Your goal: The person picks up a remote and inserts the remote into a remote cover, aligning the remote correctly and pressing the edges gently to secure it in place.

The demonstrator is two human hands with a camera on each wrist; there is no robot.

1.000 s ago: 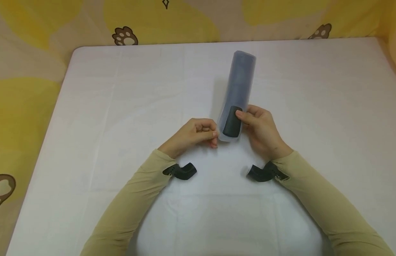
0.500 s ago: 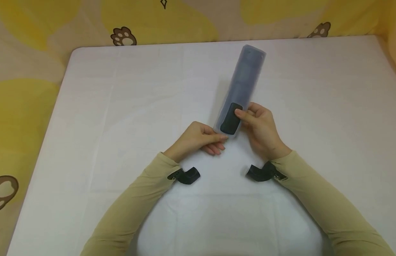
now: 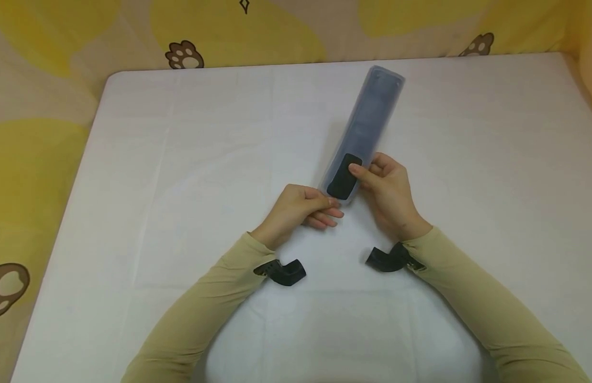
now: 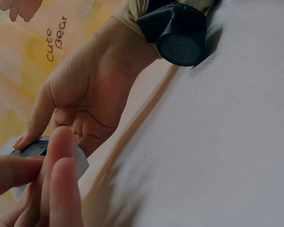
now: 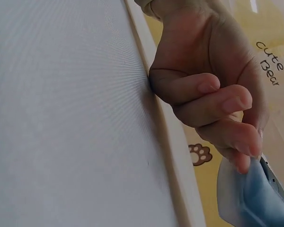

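Observation:
A long, flat, translucent blue-grey case (image 3: pixel 369 119) slants up and away to the right over the table. Near its lower end sits a black panel (image 3: pixel 342 181) with rounded corners. My right hand (image 3: pixel 391 191) holds the case by its right side, thumb on the panel and fingers behind. At the lower end, my left hand (image 3: pixel 302 210) pinches the corner between thumb and forefinger, its other fingers loosely bent. The left wrist view shows the left fingers (image 4: pixel 64 184) in front of the case. In the right wrist view the case (image 5: pixel 232 196) hangs below the left hand (image 5: pixel 213 90).
A white cloth covers the table (image 3: pixel 205 138). Yellow and beige fabric (image 3: pixel 286 32) with paw prints stands along its back and left sides. Black curved wrist mounts (image 3: pixel 287 272) jut inward from both beige sleeves (image 3: pixel 200 308).
The case's far end has swung to the right, away from upright. My left hand has moved right to its lower corner and pinches it. My right hand keeps its hold.

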